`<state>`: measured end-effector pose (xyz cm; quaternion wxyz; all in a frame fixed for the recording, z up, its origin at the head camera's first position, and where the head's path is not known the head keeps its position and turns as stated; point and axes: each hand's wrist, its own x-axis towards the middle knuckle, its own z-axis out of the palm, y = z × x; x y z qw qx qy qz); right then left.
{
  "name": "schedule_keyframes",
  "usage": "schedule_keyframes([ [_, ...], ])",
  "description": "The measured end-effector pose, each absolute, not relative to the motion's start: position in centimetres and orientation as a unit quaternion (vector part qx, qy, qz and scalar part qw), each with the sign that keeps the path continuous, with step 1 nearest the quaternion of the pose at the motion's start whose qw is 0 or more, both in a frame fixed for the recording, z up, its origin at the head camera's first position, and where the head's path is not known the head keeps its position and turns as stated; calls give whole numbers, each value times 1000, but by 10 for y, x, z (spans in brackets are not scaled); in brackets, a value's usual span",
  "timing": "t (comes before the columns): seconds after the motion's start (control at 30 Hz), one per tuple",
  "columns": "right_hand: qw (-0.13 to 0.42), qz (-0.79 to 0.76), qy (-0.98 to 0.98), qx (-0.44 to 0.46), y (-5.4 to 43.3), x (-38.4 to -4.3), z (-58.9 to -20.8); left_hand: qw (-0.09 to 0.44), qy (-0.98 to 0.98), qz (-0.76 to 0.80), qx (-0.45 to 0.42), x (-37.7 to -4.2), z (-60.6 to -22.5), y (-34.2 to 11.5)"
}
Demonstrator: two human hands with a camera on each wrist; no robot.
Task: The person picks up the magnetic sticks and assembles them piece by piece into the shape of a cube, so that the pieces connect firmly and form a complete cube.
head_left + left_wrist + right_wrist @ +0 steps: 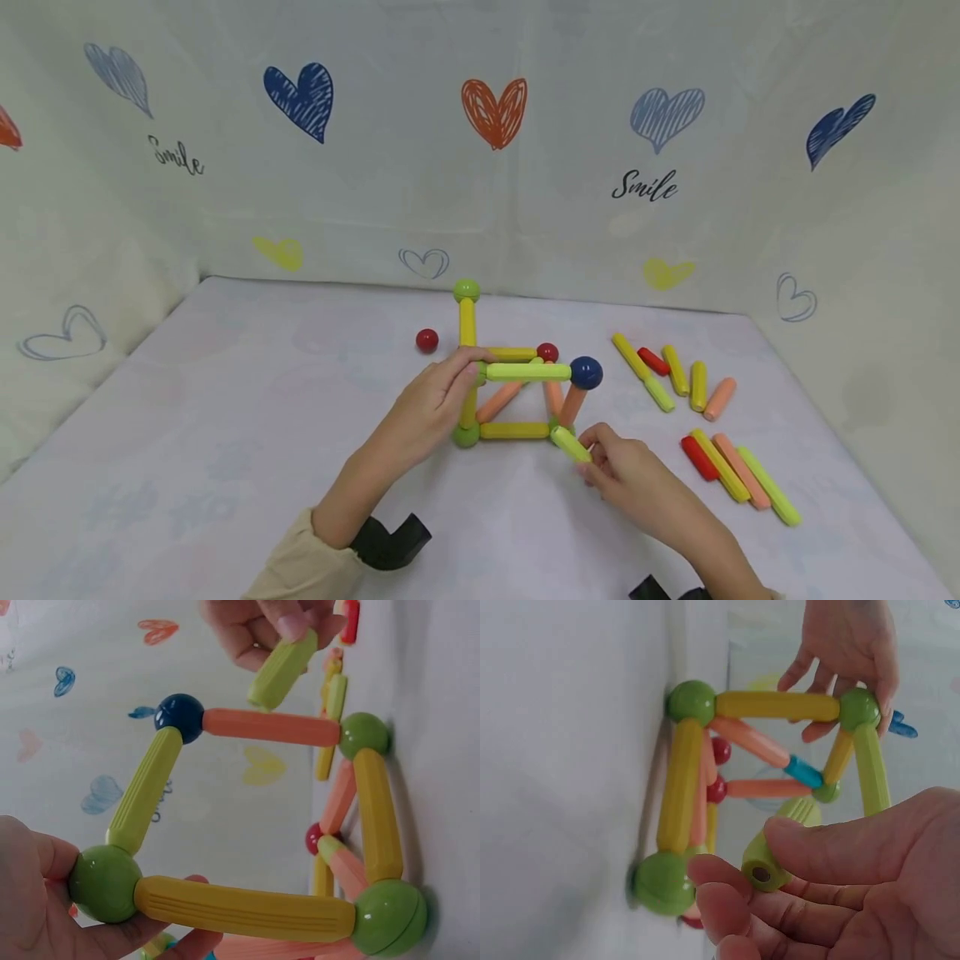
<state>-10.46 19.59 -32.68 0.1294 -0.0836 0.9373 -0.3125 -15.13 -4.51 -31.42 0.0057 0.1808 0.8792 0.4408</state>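
Note:
A frame of magnetic building sticks and balls stands upright on the table. My left hand point(426, 406) holds it at an upper corner, fingers and thumb around a green ball point(106, 883). From that ball a lime stick point(528, 372) runs across to a dark blue ball point(587, 372), and a yellow stick point(247, 907) joins it to the lower green ball point(390, 918). My right hand point(633, 473) pinches a short lime stick point(571, 445) between thumb and fingers. In the right wrist view, a round metal dot shows on this stick's end. Its far end appears apart from the frame.
A loose red ball point(427, 340) lies left of the frame. To the right are several loose sticks, including a red stick point(699, 457) and an orange stick point(720, 398). A taller yellow post topped by a green ball point(467, 290) rises behind my left hand.

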Motion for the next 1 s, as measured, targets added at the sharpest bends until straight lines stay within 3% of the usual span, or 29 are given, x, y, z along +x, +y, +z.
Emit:
schedule_keyframes([
  [0.17,82,-334,929,-137,170,-110,-316,10,880,444,171,-151,-314,-45],
  [0.4,19,-395,909,-134,143,-116,-319,17,873,455,176,-152,-314,-45],
  [1.0,-42,-463,880,-94,123,-120,-336,18,866,468,176,-153,-315,-43],
])
